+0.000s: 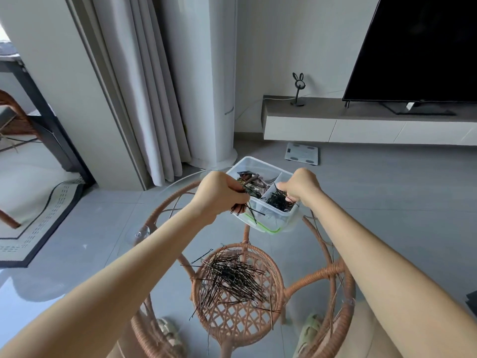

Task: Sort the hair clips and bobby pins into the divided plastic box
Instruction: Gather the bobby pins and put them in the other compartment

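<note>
Pinching a bobby-pin bundle [241, 205], left hand [219, 195] sits just left of the box [260, 174]; right hand [299, 186] over pin compartment [280, 201], grip unclear.

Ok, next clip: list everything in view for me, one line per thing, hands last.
Divided plastic box: one, clear, far edge of table.
Hair clips: several, dark and brown, box's left compartment.
Bobby pins in box: many, black, right compartment.
Loose bobby pins: large pile, black, table centre.
Table: one, glass top, brown rattan frame.
Television: one, black, on low cabinet.
Scale: one, white, floor.
Curtain: grey-white, left.
Left hand: gripping bunch of pins.
Right hand: over right compartment.
</note>
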